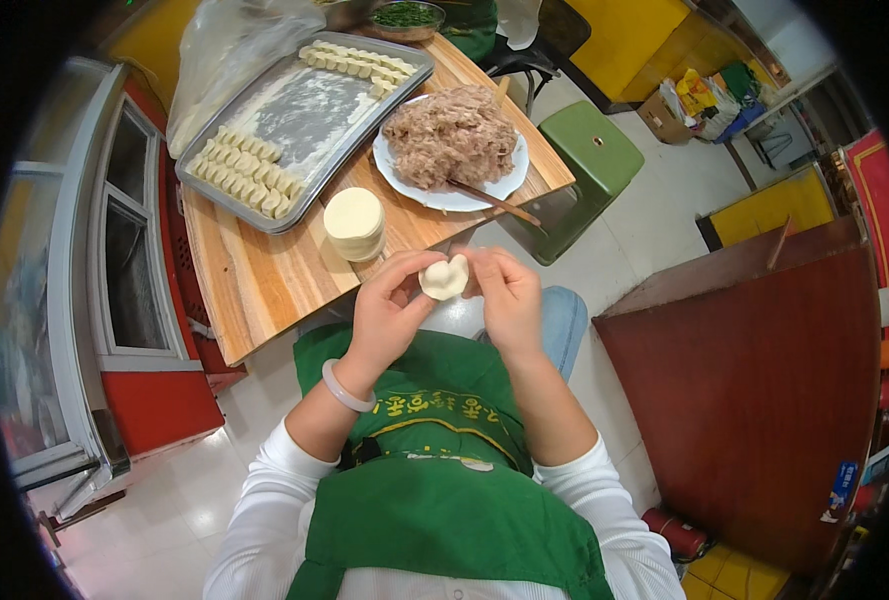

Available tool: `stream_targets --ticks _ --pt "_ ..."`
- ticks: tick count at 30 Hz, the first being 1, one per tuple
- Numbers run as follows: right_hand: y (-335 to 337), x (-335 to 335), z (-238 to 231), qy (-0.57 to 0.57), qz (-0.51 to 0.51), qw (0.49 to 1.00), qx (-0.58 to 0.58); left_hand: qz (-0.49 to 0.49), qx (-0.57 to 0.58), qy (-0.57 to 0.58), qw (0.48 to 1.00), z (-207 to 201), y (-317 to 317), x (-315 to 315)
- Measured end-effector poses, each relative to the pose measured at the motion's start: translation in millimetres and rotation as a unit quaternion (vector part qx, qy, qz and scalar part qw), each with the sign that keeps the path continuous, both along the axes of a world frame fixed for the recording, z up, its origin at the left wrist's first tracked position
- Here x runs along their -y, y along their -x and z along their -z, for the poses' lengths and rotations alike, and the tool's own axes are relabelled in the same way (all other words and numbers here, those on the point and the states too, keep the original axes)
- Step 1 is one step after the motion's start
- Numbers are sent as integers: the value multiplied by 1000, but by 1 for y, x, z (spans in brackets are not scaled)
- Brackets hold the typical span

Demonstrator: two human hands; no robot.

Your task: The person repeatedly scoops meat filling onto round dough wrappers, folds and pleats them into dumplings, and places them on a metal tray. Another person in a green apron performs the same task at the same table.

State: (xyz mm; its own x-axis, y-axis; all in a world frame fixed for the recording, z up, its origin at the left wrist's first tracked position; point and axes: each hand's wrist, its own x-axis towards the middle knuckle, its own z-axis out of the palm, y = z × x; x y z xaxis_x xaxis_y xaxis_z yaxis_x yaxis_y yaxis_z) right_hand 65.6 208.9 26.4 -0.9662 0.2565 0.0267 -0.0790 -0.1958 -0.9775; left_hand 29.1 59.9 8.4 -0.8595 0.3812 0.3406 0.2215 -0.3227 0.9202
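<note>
Between my two hands, just past the table's near edge, is a pale dumpling [444, 278], partly folded, with its edges curled up. My left hand [388, 308] pinches its left side, and my right hand [505, 296] grips its right side with fingers and thumb. On the wooden table stands a round stack of dumpling wrappers [354, 222]. Beyond it, a white plate [392, 172] carries a mound of minced meat filling [451, 135], with a wooden stick [494, 203] resting in it. A metal tray [309, 130], dusted with flour, holds rows of finished dumplings [244, 170].
A clear plastic bag [219, 65] lies beside the tray, and a bowl of chopped greens [404, 16] sits at the far end. To the right of the table is a green stool [589, 150]. A glass-door cabinet [64, 270] stands at left, a dark red wooden panel [744, 380] at right.
</note>
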Motion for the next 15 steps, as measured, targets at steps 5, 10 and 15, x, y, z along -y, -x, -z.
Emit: stream_targets --ticks 5,10,15 --pt "-5 -5 -12 -62 -56 992 -98 28 129 -109 985 2 -2 2" --pt "0 8 14 36 -10 986 -160 74 206 -167 961 -7 -7 -3" --pt "0 14 14 126 15 989 -74 71 172 -52 981 -6 -2 3"
